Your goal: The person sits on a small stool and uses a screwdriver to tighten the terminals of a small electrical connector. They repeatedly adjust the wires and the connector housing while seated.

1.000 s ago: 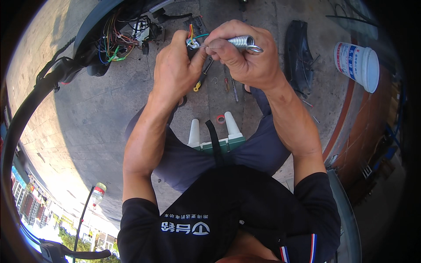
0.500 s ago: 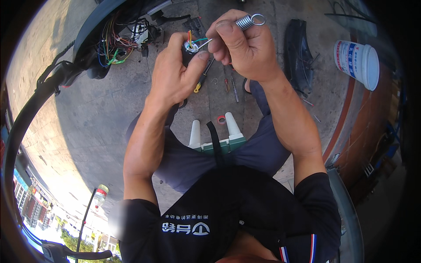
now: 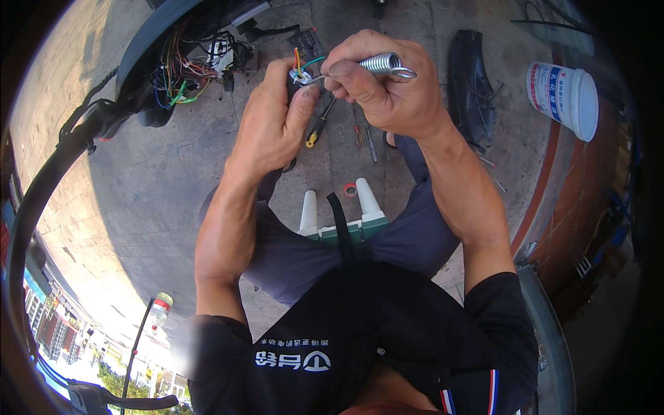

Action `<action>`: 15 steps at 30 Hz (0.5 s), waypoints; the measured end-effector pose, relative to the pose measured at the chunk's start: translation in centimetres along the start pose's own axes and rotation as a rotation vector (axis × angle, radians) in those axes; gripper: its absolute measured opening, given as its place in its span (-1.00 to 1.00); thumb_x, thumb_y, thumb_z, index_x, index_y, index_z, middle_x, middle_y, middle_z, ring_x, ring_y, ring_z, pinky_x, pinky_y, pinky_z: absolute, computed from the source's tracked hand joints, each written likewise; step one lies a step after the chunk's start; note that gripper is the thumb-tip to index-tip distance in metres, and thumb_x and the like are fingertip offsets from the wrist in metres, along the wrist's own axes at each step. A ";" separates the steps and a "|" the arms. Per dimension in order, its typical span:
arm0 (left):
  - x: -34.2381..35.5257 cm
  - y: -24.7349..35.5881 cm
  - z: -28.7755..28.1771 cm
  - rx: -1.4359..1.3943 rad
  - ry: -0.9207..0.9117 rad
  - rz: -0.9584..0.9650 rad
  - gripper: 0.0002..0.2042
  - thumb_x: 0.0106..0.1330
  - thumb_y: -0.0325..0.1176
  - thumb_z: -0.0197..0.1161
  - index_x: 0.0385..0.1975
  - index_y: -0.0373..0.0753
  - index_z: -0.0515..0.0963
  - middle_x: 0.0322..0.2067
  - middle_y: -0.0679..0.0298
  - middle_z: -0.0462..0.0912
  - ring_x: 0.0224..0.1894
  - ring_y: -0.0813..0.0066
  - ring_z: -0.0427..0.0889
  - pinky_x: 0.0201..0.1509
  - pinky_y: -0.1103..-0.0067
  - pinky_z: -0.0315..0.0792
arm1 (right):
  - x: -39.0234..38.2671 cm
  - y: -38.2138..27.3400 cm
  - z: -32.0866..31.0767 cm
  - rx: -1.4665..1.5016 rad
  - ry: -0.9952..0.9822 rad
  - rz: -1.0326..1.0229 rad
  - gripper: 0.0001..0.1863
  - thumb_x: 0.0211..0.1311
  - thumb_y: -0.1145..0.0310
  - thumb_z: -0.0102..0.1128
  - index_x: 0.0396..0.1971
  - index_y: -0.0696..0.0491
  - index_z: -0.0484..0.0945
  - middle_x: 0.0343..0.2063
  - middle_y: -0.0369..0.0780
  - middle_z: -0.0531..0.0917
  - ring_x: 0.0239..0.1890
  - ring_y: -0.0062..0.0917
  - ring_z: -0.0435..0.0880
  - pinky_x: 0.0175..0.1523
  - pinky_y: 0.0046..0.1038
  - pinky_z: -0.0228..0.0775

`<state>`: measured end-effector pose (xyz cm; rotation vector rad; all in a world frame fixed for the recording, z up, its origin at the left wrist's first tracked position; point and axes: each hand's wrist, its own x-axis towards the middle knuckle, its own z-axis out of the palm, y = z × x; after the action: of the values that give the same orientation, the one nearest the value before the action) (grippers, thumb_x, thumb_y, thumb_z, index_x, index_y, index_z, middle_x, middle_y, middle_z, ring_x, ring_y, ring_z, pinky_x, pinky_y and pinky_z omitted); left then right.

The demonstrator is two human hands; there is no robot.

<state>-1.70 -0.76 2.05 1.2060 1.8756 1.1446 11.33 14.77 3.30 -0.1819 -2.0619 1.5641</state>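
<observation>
My left hand [image 3: 271,124] is closed round a small dark round part with a white face [image 3: 300,77]; red, yellow and green wires [image 3: 297,59] come out of it. In my right hand [image 3: 387,93] is a silver coil spring [image 3: 380,63] with a ring at its outer end. A thin metal rod [image 3: 318,79] sticks out between the right fingertips and reaches the white face, close to my left thumb. Whether this rod belongs to the spring is hidden by the fingers.
Loose coloured wiring [image 3: 183,76] hangs from a vehicle at the upper left. A yellow-handled tool [image 3: 312,138], screwdrivers [image 3: 358,134] and red tape [image 3: 350,189] lie on the ground. To the right are a black curved panel [image 3: 467,90] and a white bucket [image 3: 564,100].
My right hand has turned and lowered a little, so the spring lies flatter and its ring points down to the right. The rod has shifted lower against the wired part.
</observation>
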 end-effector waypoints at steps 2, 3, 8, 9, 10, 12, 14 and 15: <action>0.0 0.1 0.1 0.033 0.033 0.039 -0.62 0.46 -0.20 0.14 0.06 -0.38 0.37 -0.41 0.00 0.61 -0.34 0.08 0.64 -0.23 0.34 0.46 | 0.2 0.0 0.1 -0.087 0.013 -0.107 -0.82 0.38 0.36 0.25 -0.32 0.18 0.63 -0.50 -0.25 0.70 -0.49 -0.67 0.69 -0.41 -0.62 0.51; -0.1 0.1 0.1 0.005 0.028 -0.011 -0.63 0.46 -0.21 0.14 0.07 -0.38 0.37 -0.40 0.01 0.61 -0.33 0.09 0.64 -0.23 0.35 0.46 | 0.2 0.1 0.2 -0.090 0.011 -0.146 -0.83 0.37 0.37 0.26 -0.31 0.18 0.63 -0.49 -0.25 0.70 -0.48 -0.66 0.69 -0.40 -0.63 0.52; -0.4 -0.1 0.7 -0.169 0.084 -0.096 -0.64 0.47 -0.22 0.14 0.08 -0.35 0.37 -0.39 0.12 0.59 -0.35 0.28 0.59 -0.25 0.47 0.43 | 0.5 0.9 0.8 -0.160 0.010 -0.289 -0.83 0.38 0.37 0.25 -0.30 0.19 0.64 -0.45 -0.23 0.71 -0.49 -0.65 0.68 -0.40 -0.64 0.51; -0.5 -0.2 0.9 -0.173 0.084 -0.079 -0.63 0.48 -0.21 0.14 0.10 -0.34 0.36 -0.40 0.19 0.56 -0.37 0.39 0.54 -0.28 0.53 0.39 | 0.3 0.9 0.8 -0.085 0.051 -0.220 -0.81 0.40 0.35 0.23 -0.28 0.19 0.63 -0.45 -0.22 0.71 -0.49 -0.65 0.68 -0.40 -0.63 0.52; -0.5 -0.3 1.0 -0.184 0.076 -0.053 -0.62 0.50 -0.17 0.12 0.13 -0.31 0.36 -0.42 0.32 0.50 -0.41 0.57 0.44 -0.35 0.63 0.30 | 0.1 0.8 0.6 -0.008 0.081 -0.134 -0.80 0.42 0.34 0.20 -0.27 0.19 0.62 -0.45 -0.22 0.70 -0.48 -0.64 0.67 -0.40 -0.63 0.52; -0.4 -0.6 0.9 -0.198 0.067 -0.055 -0.61 0.51 -0.18 0.14 0.17 -0.29 0.35 -0.39 0.43 0.47 -0.42 0.73 0.38 -0.38 0.73 0.27 | -0.2 0.8 0.1 0.206 0.133 -0.003 -0.69 0.50 0.21 0.09 -0.24 0.20 0.58 -0.47 -0.20 0.68 -0.50 -0.62 0.65 -0.44 -0.62 0.51; -0.5 -0.9 0.8 -0.198 0.077 -0.053 -0.60 0.49 -0.20 0.17 0.18 -0.30 0.36 -0.33 0.41 0.48 -0.37 0.72 0.40 -0.32 0.72 0.30 | -0.3 0.8 0.0 0.303 0.194 0.087 -0.65 0.52 0.17 0.04 -0.25 0.19 0.56 -0.50 -0.20 0.66 -0.53 -0.63 0.62 -0.48 -0.62 0.47; -0.5 -1.0 0.7 -0.198 0.082 -0.050 -0.60 0.48 -0.22 0.18 0.18 -0.31 0.36 -0.30 0.39 0.49 -0.34 0.71 0.41 -0.29 0.72 0.32 | -0.2 0.9 -0.1 0.350 0.225 0.131 -0.63 0.53 0.15 0.02 -0.26 0.19 0.55 -0.51 -0.20 0.65 -0.55 -0.64 0.60 -0.50 -0.62 0.46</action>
<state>-1.25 -1.20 0.85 1.0112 1.7928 1.3350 11.37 15.04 2.43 -0.3505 -1.6051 1.8621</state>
